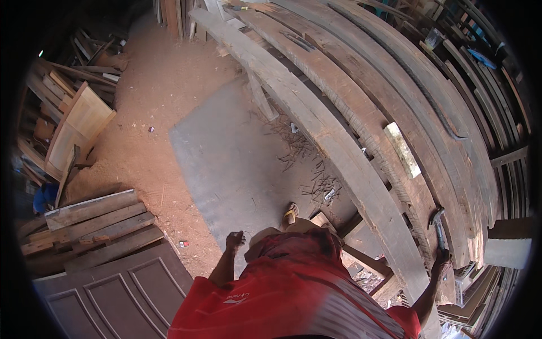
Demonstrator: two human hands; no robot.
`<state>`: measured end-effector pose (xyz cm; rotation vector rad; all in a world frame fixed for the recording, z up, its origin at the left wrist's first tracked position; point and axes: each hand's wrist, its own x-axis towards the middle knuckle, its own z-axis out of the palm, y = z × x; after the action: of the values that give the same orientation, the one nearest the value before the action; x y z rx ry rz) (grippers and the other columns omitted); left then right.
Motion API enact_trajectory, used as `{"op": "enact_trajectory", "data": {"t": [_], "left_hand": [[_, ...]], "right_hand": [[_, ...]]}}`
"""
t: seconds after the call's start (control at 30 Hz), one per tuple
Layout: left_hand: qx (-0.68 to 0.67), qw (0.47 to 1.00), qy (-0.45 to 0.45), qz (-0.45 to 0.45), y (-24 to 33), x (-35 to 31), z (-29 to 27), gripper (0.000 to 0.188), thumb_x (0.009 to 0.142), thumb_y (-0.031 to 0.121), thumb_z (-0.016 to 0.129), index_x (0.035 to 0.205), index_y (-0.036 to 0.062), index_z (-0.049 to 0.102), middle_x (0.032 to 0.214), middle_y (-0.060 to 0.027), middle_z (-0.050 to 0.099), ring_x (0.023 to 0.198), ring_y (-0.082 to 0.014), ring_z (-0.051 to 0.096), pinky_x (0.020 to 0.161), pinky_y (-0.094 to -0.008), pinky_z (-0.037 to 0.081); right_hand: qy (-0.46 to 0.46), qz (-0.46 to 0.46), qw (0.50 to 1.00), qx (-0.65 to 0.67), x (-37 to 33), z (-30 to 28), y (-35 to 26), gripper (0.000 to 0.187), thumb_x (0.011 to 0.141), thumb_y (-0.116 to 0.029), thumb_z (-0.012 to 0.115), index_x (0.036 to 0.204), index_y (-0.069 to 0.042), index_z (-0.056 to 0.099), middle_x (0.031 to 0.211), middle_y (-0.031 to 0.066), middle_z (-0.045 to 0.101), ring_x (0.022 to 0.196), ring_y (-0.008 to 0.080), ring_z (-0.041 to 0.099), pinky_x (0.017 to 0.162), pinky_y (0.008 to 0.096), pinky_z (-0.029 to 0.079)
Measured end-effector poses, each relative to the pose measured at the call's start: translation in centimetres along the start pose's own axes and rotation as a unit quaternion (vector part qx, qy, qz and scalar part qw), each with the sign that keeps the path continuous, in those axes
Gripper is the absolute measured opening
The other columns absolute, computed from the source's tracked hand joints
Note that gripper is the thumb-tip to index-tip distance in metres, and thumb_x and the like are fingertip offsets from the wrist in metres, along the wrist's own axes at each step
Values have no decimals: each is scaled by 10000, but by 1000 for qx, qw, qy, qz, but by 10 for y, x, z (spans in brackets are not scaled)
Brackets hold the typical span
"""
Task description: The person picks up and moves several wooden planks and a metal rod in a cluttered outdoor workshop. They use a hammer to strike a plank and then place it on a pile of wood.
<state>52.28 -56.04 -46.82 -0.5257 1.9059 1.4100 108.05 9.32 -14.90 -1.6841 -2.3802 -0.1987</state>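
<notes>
My right hand (442, 259) grips the handle of a claw hammer (440, 234). The hammer lies along the worn wooden planks on my right, its metal head pointing away from me. My left hand (235, 241) hangs beside my left thigh with its fingers curled; what they hold, if anything, is too small to name. Ahead of the hammer, a short pale wood block (402, 150) rests on a plank (370, 127). Farther off on the planks are a dark slim tool (297, 40) and a long dark metal bar with a bent end (432, 96).
Many bent nails (322, 181) are scattered on a grey sheet (226, 147) over the dirt floor. A brown panelled door (113, 294) and stacked boards (96, 223) lie to my left. A light wooden panel (84, 124) leans beyond. More timber (480, 85) stands stacked at far right.
</notes>
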Motion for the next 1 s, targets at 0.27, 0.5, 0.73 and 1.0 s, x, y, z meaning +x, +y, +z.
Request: {"op": "enact_trajectory", "data": {"t": [0.27,0.5,0.73,1.0], "left_hand": [[10,996,-70,48,199,94,37,315,992,331,670,974,20,624,815,-71,659,685,-167,645,601,-330,532],[-23,991,-131,-5,368,139,123,698,1000,465,624,1435,-52,450,1353,-254,605,1187,-321,645,1013,-443,529],[-270,937,-221,25,523,229,177,924,965,631,579,1519,-63,322,1509,-244,472,1409,-324,462,1191,-454,361],[-365,878,-302,-69,577,306,239,784,927,642,578,1479,94,477,1533,-124,486,1431,-317,437,1199,-540,338]], "right_hand": [[-24,80,996,-13,-27,-42,-107,448,972,-424,664,861,4,595,810,256,598,782,487,589,650,575,423],[62,213,973,67,-56,-32,-236,732,971,-636,599,726,52,558,582,197,479,536,343,447,521,487,364],[59,309,884,347,-20,-6,-491,626,943,-583,684,734,-4,569,582,27,428,516,158,383,481,386,295],[-106,225,888,386,46,-11,-663,564,940,-520,718,711,-48,513,560,2,452,499,121,444,467,341,353]]}}
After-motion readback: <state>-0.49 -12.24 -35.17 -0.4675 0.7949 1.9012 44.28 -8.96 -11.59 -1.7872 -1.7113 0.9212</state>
